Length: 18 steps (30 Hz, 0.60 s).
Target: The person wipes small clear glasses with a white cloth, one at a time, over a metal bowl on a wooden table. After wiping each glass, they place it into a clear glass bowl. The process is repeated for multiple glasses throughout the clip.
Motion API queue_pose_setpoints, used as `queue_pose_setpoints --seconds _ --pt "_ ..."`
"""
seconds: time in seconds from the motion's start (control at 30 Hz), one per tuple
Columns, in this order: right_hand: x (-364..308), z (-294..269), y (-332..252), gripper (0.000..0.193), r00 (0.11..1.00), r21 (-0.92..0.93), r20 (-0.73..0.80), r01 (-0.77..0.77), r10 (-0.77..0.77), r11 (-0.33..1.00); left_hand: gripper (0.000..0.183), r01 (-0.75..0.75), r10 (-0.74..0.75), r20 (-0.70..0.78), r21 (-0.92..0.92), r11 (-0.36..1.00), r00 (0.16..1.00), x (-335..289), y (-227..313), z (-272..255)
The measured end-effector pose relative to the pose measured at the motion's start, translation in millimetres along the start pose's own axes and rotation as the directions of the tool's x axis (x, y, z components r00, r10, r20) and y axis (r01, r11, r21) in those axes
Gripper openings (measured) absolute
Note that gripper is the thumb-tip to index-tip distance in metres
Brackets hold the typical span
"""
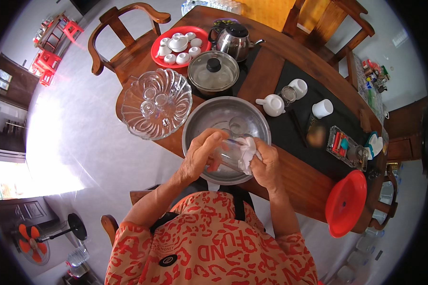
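Observation:
Over a metal basin point(193, 124), my left hand point(199, 154) is closed around a clear drinking glass point(227, 156), which lies tilted nearly sideways. My right hand point(266, 165) grips a crumpled white cloth point(248, 153) and presses it against the glass's right end, covering that part. Inside the basin, beyond my hands, sits another clear glass point(237, 125). To the left, a fluted glass bowl point(137, 121) holds several small clear glasses point(160, 99). Behind the basin stands a pot with a glass lid point(204, 78).
A red tray point(158, 46) of white teaware and a steel kettle point(233, 42) are at the back. On the right are a white teapot point(273, 105), a white cup point(322, 109), a glass tray point(335, 147) and a red basin point(347, 202). A wooden chair point(111, 33) stands back left.

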State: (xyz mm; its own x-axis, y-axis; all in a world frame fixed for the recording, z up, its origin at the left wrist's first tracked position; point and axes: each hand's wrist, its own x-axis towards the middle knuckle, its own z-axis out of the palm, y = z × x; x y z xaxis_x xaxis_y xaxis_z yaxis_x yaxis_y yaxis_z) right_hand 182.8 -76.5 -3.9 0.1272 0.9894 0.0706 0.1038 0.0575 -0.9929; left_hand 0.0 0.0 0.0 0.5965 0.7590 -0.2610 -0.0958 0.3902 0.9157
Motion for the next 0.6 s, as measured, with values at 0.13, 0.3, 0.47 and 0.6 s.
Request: queue_pose_setpoints --seconds 0.13,0.3,0.47,0.6 --pt "5.2 12.2 -3.4 0.021 0.996 -0.056 -0.013 0.091 -0.092 0.994 0.041 0.028 -0.016 -0.194 0.06 0.998 0.981 -0.5 -1.7 0.5" --pt "-3.6 28.6 7.6 0.02 0.958 0.383 0.007 -0.269 0.288 0.884 0.035 -0.124 0.125 -0.333 0.024 0.992 0.935 1.1 -10.7 0.8" --pt "-16.5 34.5 -3.3 0.023 0.872 0.675 0.164 -0.44 0.461 0.593 0.026 -0.187 0.182 -0.332 0.019 0.982 0.926 2.3 -13.6 -1.9" --pt "-8.7 30.2 13.6 0.023 0.915 0.601 0.062 -0.354 0.399 0.717 0.025 -0.154 0.157 -0.288 0.032 0.987 0.945 3.0 -11.3 1.2"
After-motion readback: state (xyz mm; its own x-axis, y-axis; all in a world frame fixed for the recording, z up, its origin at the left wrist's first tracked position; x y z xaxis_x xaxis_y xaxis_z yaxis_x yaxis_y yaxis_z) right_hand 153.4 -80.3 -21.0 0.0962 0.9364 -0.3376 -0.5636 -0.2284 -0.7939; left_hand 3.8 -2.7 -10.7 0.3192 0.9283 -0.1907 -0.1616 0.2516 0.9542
